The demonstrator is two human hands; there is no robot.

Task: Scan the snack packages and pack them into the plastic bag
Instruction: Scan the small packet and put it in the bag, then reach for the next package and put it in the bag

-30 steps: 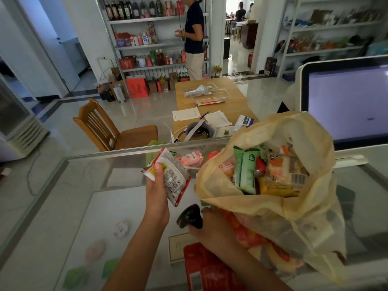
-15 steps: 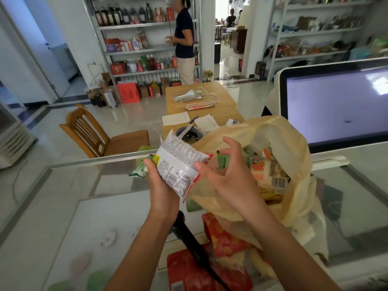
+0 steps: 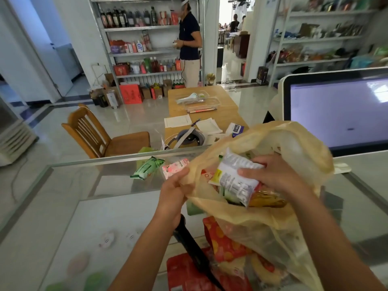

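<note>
One white snack package [image 3: 235,181] going into the plastic bag [image 3: 262,223], mouth held wide

Package sits tilted in the bag's mouth above the snacks already inside, right hand [image 3: 277,177] over it from 3 o'clock, fingers [image 3: 249,171] curled round its upper end; best to push it down flat among the others before letting go, so nothing spills. Left hand [image 3: 178,183] at 9 o'clock pinches the bag's rim, fingers closed on the film, forearm rising from 6 o'clock. Green packet [image 3: 147,168] and pink packet [image 3: 175,168] wait on the glass surface [image 3: 69,185] at 10 o'clock; black scanner [image 3: 193,248] lies at 6 o'clock
</note>
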